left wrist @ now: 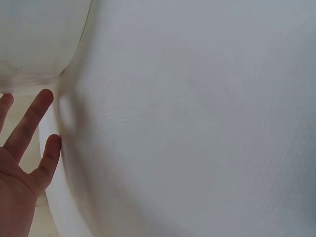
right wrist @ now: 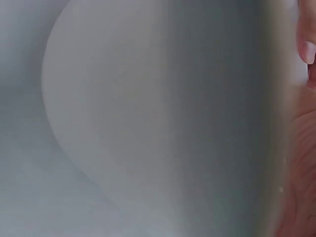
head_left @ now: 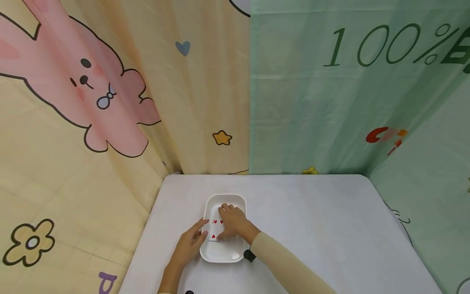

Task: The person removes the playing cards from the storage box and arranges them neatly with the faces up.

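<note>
A playing card with red hearts lies face up inside a white tray. My right hand reaches into the tray from the right and grips the card, thumb at the near side and fingers on the far side. It covers the card's right part, so I cannot tell how many cards lie there. At the tray's left rim my left hand has its fingers spread and touching the edge. In the left wrist view, the left hand's straight fingers meet the white tray edge. The right wrist view shows only a blurred fragment of the right hand.
The tray stands on a white table, left of its middle. Yellow and green printed curtains hang behind and on both sides. A black wrist device sits by the right sleeve.
</note>
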